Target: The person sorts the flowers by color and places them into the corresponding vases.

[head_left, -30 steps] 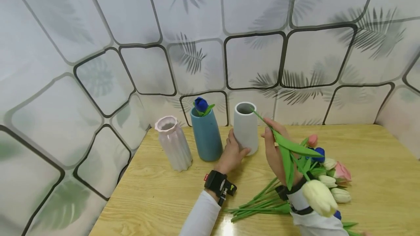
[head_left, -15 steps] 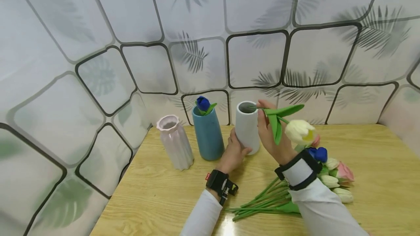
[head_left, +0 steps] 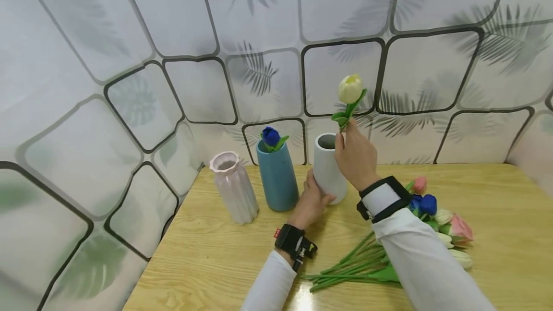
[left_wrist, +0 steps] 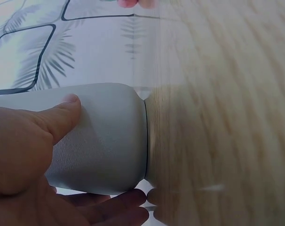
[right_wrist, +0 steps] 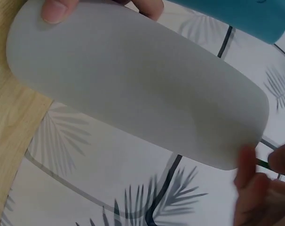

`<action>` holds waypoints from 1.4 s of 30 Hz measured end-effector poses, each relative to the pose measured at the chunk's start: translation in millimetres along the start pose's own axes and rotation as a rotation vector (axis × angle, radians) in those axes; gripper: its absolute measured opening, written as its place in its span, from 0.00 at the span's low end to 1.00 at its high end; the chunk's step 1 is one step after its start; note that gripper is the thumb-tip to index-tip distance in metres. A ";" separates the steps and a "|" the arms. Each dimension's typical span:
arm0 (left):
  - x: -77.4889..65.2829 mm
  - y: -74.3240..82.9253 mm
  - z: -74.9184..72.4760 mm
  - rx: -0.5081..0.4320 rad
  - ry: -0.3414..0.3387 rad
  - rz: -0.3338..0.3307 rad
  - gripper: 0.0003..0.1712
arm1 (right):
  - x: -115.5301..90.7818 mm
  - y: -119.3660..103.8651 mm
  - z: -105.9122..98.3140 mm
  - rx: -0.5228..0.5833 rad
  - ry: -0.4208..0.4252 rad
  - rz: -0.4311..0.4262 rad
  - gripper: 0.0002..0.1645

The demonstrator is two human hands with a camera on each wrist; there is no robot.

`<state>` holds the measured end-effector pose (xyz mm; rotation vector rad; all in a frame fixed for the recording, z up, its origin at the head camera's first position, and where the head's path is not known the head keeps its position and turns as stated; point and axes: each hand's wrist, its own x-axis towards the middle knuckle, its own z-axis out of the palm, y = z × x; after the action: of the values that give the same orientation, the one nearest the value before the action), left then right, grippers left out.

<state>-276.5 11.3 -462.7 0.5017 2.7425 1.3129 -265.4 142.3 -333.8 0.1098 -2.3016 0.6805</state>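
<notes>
"Tulip, the creamy white one: where is it showing?"

"It is rising just above the white vase, its head pointing up against the patterned wall cover. The right hand is holding it at the vase's rim."

"And what are those fingers doing?"

"They are pinching the green stem below the leaves, blurring a little in the right wrist view. The hand is hiding the lower end, so I cannot tell whether it is reaching into the opening."

"How is the left hand working?"

"It is gripping the white vase near its base, the thumb lying on one side and the fingers curving round the other."

"What else is standing about?"

"On the left, a teal vase is carrying a blue flower, and a pale pink vase is standing beyond it on the worktop. On the right, a bunch of flowers is lying with its stems pointing left, the right sleeve partly covering it."
</notes>
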 end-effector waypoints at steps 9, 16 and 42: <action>0.4 -0.2 0.9 0.021 0.009 0.002 0.53 | -6.1 4.1 0.2 -0.152 -0.455 0.157 0.38; 0.1 -1.4 0.8 0.023 -0.007 0.003 0.53 | -18.6 12.6 9.3 -0.078 -0.407 0.173 0.41; -1.6 1.1 -0.8 0.079 -0.006 0.011 0.51 | -38.3 22.9 4.3 0.028 -0.435 0.185 0.42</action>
<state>-274.9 10.8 -461.5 0.5264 2.7999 1.2081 -246.1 155.4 -372.1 0.0620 -2.7439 0.8499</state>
